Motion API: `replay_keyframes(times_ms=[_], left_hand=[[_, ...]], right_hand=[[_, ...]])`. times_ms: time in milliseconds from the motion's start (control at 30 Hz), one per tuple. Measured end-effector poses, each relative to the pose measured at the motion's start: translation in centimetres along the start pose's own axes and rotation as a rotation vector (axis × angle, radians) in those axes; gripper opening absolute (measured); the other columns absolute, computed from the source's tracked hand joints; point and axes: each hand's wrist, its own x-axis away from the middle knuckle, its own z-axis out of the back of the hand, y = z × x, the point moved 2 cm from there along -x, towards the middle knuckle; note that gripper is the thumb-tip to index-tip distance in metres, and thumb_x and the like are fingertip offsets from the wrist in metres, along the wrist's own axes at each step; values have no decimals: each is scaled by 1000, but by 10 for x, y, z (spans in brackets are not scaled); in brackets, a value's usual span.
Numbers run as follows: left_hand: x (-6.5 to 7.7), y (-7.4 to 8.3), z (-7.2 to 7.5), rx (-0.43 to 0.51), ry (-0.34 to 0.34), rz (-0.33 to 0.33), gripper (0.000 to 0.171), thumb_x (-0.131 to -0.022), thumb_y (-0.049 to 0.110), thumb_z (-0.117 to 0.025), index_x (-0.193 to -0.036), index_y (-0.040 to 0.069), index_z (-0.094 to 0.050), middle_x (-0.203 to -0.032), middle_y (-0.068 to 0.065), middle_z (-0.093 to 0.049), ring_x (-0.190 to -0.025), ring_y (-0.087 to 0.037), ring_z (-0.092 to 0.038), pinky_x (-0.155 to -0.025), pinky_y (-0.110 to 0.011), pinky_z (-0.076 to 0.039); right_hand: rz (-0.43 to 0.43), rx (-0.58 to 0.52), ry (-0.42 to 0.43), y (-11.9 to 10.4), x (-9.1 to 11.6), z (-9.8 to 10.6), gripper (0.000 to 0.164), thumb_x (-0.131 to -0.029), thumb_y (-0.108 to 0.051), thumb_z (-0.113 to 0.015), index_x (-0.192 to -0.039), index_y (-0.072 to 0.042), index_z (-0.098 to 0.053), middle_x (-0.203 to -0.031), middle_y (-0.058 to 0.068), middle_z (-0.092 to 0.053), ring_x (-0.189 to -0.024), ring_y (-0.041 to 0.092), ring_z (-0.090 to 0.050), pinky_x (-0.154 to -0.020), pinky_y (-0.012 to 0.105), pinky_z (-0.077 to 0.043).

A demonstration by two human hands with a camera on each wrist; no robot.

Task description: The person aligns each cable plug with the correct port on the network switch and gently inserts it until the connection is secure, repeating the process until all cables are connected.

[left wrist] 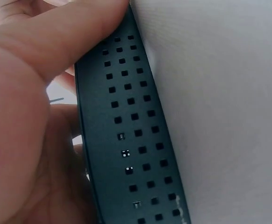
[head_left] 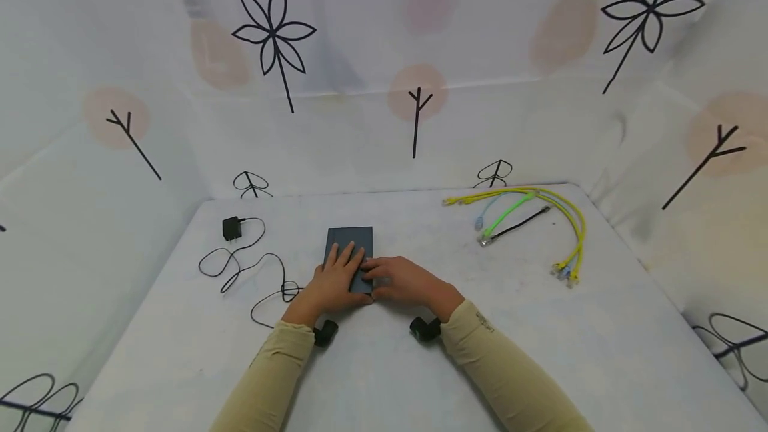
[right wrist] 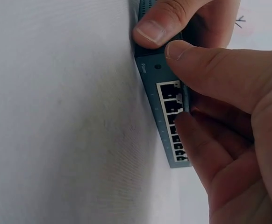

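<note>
A flat dark blue-grey network switch (head_left: pixel 363 235) lies on the white table, with vent holes along one side and a row of ports (right wrist: pixel 173 135) on another. My left hand (head_left: pixel 336 283) rests over its top with fingers straight and spread. In the left wrist view, the thumb (left wrist: pixel 80 35) lies along the vented side. At the port side, my right hand (head_left: pixel 408 280) grips the switch's edge with bent fingers. One right fingertip (right wrist: pixel 187 123) partly covers the ports in the right wrist view, and the right thumb tip is close to the left thumb.
A black power adapter (head_left: pixel 231 228) lies at the left; its thin cord (head_left: pixel 273 255) loops toward my left wrist, where its end is hidden. Yellow cables (head_left: pixel 582 229) curve at the back right, around a short green cable (head_left: pixel 510 211) and a black one (head_left: pixel 522 222).
</note>
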Motion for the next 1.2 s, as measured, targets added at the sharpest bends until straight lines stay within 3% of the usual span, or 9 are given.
replay_keyframes(times_ms=[300,833,1200], left_hand=[[-1,3,1,-9,3,14,100,-82,60,-67,-157,17,-17,-164,-11,-7,-150,-41,0,-106,-68,-28],[0,3,3,-5,-16,52,99,-82,58,-69,-157,19,-17,-164,-10,-6,-150,-40,2,-110,-66,-23],[2,0,2,16,-5,35,99,-82,56,-70,-157,19,-18,-164,-10,-7,-150,-40,2,-109,-66,-25]], right_hand=[[4,8,46,7,8,11,35,-93,-25,-67,-126,-13,-66,-136,4,-59,-129,23,-53,-105,42,-43],[-213,-106,157,39,39,37,33,-93,-22,-66,-126,-15,-66,-132,2,-62,-129,24,-54,-106,44,-42],[-282,-124,203,56,54,53,34,-93,-22,-66,-126,-13,-66,-132,3,-62,-130,28,-51,-107,47,-41]])
